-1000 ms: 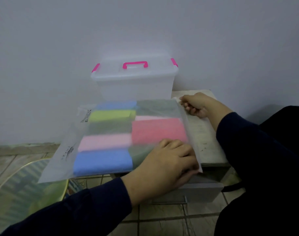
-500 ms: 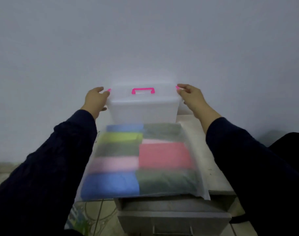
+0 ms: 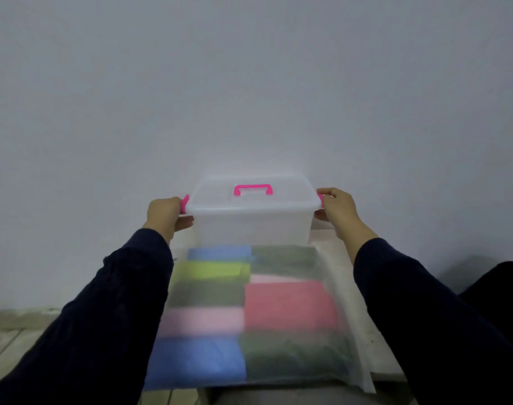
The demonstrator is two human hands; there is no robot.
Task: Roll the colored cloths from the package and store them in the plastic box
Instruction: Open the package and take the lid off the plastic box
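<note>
left grip (image 3: 166,213): clamped on plastic box (image 3: 250,219) latch
right grip (image 3: 338,209): clamped on opposite latch
change: half second ago, same hold

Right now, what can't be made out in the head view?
- Clear plastic box with pink handle: its contents are hazed by the frosted walls; its base is hidden behind the package.
- Pink side latches: open or closed unreadable, covered by the left hand and right hand.
- Frosted package of colored cloths: motion-blurred, so the cloth count is unclear.
- Small table: mostly covered by the package and sleeves.
</note>
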